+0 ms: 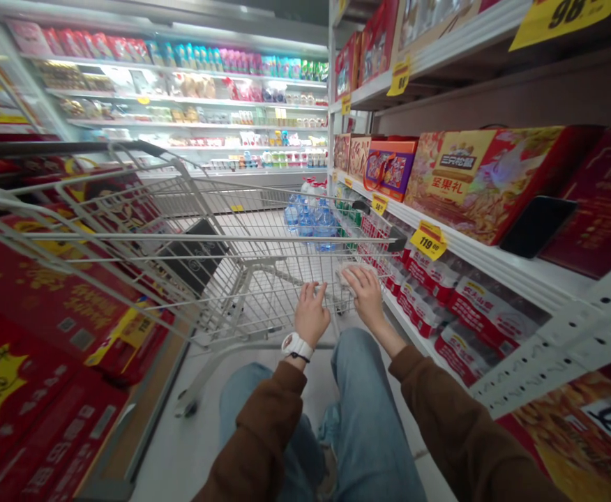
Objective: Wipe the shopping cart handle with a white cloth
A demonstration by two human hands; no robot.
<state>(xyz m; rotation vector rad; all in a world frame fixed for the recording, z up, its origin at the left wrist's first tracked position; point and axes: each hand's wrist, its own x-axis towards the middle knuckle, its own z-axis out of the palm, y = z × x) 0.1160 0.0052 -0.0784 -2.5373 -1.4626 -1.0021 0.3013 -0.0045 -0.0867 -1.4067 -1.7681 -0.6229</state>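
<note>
Head view: left hand (312,321), grip apart; right hand (365,296), grip can't tell; both near one cart (206,238).

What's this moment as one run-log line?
left hand: by shopping cart, contact unclear | right hand: at pale item, grip unclear | black phone: on shelf

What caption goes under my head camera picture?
Left hand and right hand near a wire shopping cart, beside store shelves of boxes and bottles.

Grey wire shopping cart (284,240), upright on floor (180,446).
</note>
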